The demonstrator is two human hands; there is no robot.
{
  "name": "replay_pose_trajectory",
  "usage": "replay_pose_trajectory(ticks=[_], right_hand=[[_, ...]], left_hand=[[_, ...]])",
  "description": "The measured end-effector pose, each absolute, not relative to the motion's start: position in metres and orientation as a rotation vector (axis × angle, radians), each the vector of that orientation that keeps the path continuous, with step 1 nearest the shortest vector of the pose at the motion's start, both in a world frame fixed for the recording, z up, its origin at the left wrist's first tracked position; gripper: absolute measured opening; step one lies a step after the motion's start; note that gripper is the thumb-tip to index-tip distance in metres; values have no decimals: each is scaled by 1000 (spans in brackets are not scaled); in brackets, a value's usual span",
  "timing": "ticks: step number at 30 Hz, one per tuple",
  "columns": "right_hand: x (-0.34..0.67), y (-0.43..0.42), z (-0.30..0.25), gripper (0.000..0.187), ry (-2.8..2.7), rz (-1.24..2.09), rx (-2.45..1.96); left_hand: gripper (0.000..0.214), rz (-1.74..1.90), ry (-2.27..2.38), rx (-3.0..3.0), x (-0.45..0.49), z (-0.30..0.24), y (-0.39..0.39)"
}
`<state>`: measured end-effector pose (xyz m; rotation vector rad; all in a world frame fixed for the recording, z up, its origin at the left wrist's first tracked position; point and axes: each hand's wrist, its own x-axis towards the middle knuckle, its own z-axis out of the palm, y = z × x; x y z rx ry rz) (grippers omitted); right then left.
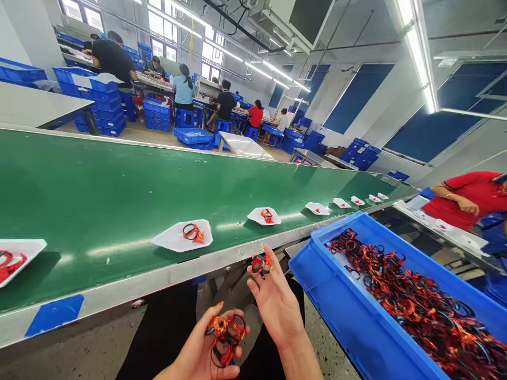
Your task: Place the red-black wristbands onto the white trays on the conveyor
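Observation:
My left hand (206, 351) is low in the middle, palm up, fingers curled round a bunch of small orange and black wire coils (225, 333). My right hand (273, 301) is raised beside it and pinches one coil (261, 263) at its fingertips, just below the steel edge of the green conveyor belt (99, 195). The nearest white tray (176, 237) on the belt holds one coil (193, 233). A blue bin (317, 264) to my right is filled with many more coils (415, 301).
More white trays (264, 216) with coils run along the belt to the right, and another (19, 253) lies at the far left. A person in red (467, 198) works at the belt's far right. Across the hall people sit among stacked blue crates (101, 103).

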<state>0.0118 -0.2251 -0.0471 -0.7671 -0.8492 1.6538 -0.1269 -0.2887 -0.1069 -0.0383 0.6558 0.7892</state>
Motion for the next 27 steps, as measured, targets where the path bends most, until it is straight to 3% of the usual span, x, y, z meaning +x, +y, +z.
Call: replay_pose_trajectory(ticks=[5, 10, 16, 27], right_hand=[[16, -230, -58, 50, -881, 1539, -752], [20, -231, -60, 70, -1221, 1128, -901], [21, -236, -62, 70, -1487, 713, -1068], [21, -234, -73, 72, -1416, 675, -1060]], left_hand=[[60, 749, 697, -34, -123, -112, -289], [58, 755, 715, -28, -122, -114, -288], [57, 749, 699, -28, -120, -116, -288], [56, 729, 670, -53, -121, -122, -287]])
